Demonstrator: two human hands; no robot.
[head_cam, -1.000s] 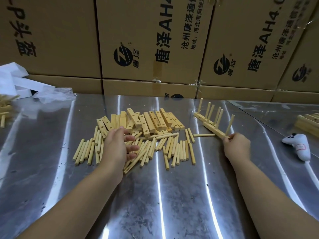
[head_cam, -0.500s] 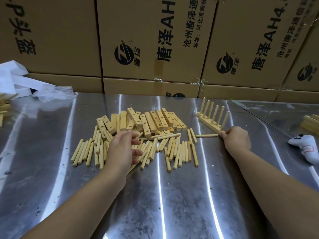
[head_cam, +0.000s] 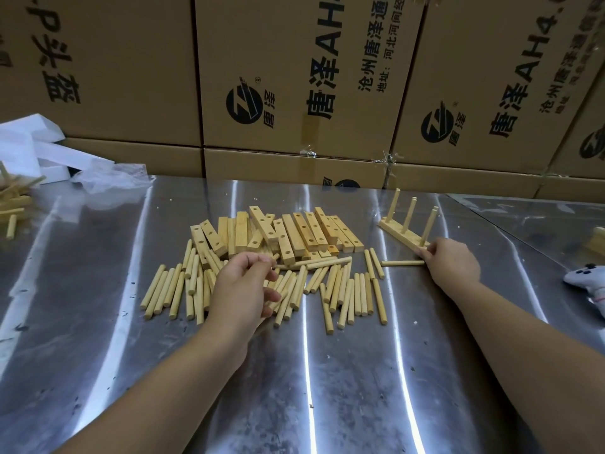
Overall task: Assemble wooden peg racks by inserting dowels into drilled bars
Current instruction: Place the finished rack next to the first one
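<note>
My left hand (head_cam: 242,286) covers part of the dowels (head_cam: 357,291); can't tell if it pinches one. Right hand (head_cam: 453,262) hides the rack (head_cam: 401,234) near end. White gadget (head_cam: 586,283) and wood pieces (head_cam: 13,199) are cut by the edges.

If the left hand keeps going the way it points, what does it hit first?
Probably the pile of drilled bars just beyond the left hand, though its height is unclear.

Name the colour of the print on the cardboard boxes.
Black print on brown cardboard boxes, clearest in the head view.
</note>
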